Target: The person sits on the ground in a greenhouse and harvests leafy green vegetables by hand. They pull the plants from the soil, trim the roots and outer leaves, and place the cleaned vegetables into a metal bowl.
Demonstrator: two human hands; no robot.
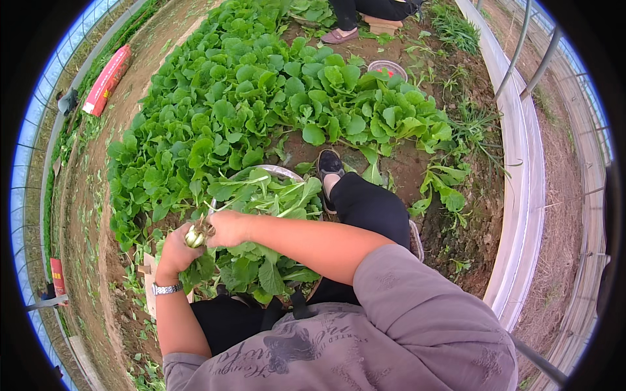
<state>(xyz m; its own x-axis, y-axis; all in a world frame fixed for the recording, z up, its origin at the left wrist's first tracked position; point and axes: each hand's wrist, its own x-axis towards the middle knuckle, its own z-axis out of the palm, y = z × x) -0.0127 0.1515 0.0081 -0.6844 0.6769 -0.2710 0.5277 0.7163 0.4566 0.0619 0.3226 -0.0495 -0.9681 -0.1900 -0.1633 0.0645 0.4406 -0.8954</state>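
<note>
My left hand [177,249], with a metal-band watch at its wrist, is closed around a leafy green plant [196,235]. The plant's pale stem base and brown roots point up, while its leaves hang below the hand. My right hand [229,228] is at the root end, touching it; its fingertips are partly hidden, so its grip cannot be told. Just beyond and below the hands, a round basin [279,170] holds a heap of loose leafy greens [271,273]. Part of its rim is covered by leaves.
A dense bed of leafy greens [220,107] grows ahead. Another person's shoe [339,36] is near a second basin [388,66]. A red sack [107,78] lies at the left. White plastic sheeting [525,161] and metal hoops [542,61] run along the right.
</note>
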